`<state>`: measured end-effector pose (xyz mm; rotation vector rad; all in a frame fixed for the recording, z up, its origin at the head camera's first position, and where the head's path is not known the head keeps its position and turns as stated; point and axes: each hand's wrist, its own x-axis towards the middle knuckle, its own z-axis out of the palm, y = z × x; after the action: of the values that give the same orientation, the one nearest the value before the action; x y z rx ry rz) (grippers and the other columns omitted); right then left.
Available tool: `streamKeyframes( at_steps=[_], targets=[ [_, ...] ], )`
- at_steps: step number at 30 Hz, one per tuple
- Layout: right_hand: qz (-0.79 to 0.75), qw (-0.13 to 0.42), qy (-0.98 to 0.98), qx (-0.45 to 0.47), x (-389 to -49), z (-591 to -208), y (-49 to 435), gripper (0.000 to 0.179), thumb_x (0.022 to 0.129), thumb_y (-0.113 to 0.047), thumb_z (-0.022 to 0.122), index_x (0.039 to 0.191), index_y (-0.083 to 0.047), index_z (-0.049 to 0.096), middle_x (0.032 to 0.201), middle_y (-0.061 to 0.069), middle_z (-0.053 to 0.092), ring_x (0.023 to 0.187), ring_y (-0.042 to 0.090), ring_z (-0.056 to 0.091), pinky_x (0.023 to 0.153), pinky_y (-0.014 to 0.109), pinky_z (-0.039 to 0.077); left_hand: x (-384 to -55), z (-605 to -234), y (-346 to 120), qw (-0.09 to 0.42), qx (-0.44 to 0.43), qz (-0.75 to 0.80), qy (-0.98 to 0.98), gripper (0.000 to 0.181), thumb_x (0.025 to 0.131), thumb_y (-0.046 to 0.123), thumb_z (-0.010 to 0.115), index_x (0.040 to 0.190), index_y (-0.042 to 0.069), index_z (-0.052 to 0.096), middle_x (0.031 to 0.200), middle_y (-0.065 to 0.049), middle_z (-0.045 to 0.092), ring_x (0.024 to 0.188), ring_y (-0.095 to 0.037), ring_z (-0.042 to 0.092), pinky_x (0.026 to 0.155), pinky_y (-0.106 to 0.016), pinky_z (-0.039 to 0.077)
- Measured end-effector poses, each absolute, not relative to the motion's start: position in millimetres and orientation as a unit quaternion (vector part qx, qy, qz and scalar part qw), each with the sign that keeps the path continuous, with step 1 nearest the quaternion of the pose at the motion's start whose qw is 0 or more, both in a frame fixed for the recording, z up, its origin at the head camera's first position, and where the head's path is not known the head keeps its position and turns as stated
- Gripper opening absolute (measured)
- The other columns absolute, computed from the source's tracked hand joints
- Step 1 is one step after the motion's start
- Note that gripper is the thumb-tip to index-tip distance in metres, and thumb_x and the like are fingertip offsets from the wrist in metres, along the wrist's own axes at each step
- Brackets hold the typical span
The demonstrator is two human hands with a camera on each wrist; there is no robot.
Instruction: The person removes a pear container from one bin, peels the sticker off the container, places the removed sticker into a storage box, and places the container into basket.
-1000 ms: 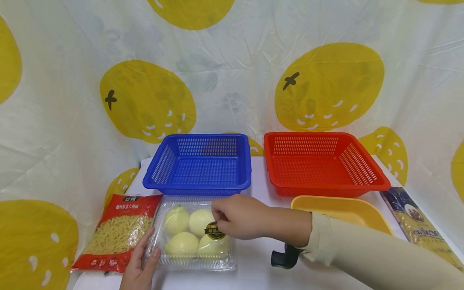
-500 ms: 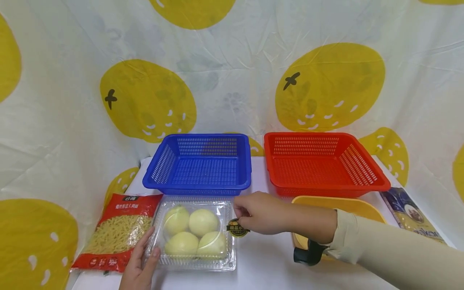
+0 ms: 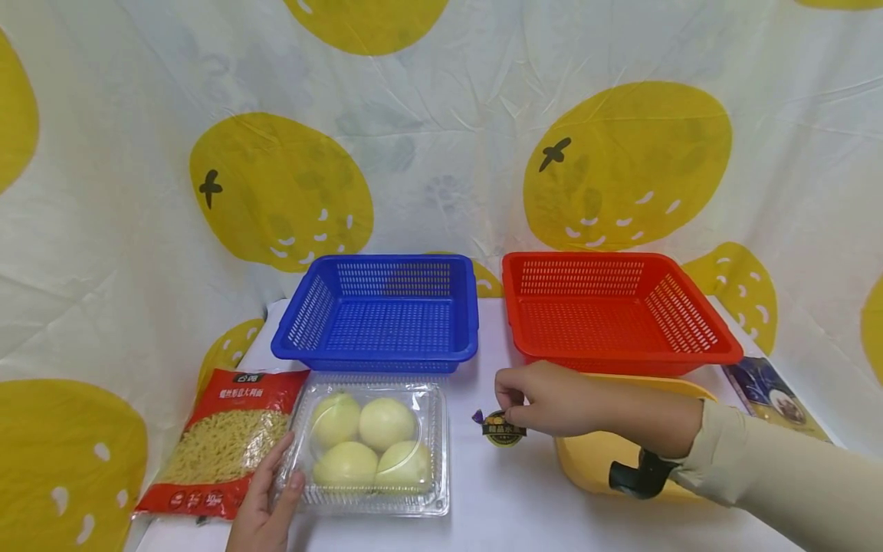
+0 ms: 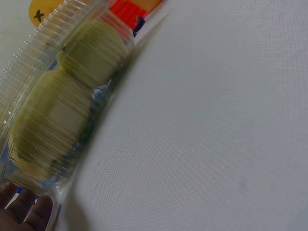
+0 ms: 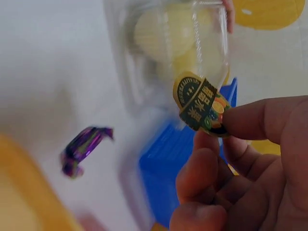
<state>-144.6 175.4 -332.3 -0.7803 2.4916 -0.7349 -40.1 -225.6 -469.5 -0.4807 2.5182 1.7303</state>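
Step in hand, by my reading: getting the fruit label (image 5: 198, 103) away from the clear plastic clamshell (image 3: 372, 503). The label is apart from the box, held above the white tabletop (image 3: 483, 506), between the box and the yellow tray (image 3: 586, 464). Right hand (image 3: 548, 400) pinches one end of it between thumb and index finger. Left hand (image 3: 265, 498) lies at the near left corner of the clamshell, thumb and forefinger spread apart, seemingly steadying it.

Next move, I judge, calls for little force: a light, sure pinch and a clean release, since a sticky back could cling to the fingertips. Whether it is sticky, cannot tell. A purple-wrapped candy (image 5: 85, 149) lies on the tabletop just beyond the label in the head view; worth keeping clear of it.

Label: small, dark roundel, gold edging, banner of gold characters across the middle, orange fruit printed near the pinched end. Curls a little in the right wrist view. Clamshell: lid down, ribbed sides, four pale yellow-green fruits (image 3: 347, 464) inside.
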Motion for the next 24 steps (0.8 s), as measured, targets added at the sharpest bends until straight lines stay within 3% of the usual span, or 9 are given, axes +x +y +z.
streamKeyframes(
  at_steps=[8,15,24],
  targets=[
    [-0.258,0.228,0.904,-0.255,-150.1,-340.8,213.3,0.016,0.100,-0.017,0.073,0.091,-0.022,0.061,0.082,-0.008,0.063,0.081,0.016,0.060,0.064,0.027,0.050,-41.4,-470.0,-225.4,0.026,-0.156,0.556,0.816,0.075,0.108,0.056,0.056,0.171,0.028,0.027,0.172,-0.017,0.031,0.152,-0.046,0.037,0.113,-0.059,0.042],
    [-0.277,0.247,0.899,-0.234,-155.0,-347.3,249.7,0.014,0.102,-0.017,0.071,0.095,-0.020,0.060,0.086,-0.004,0.063,0.083,0.016,0.060,0.065,0.027,0.052,-39.6,-468.3,-224.5,0.022,-0.158,0.556,0.816,0.073,0.108,0.056,0.057,0.170,0.030,0.028,0.171,-0.015,0.033,0.151,-0.043,0.039,0.112,-0.059,0.046],
    [-0.286,0.285,0.889,-0.215,-158.3,-363.2,291.6,0.012,0.102,-0.016,0.070,0.097,-0.016,0.060,0.087,-0.001,0.061,0.075,0.017,0.059,0.061,0.027,0.053,-40.0,-468.7,-224.2,0.025,-0.162,0.559,0.813,0.076,0.107,0.059,0.057,0.170,0.030,0.028,0.170,-0.017,0.034,0.151,-0.044,0.038,0.114,-0.063,0.043]
  ],
)
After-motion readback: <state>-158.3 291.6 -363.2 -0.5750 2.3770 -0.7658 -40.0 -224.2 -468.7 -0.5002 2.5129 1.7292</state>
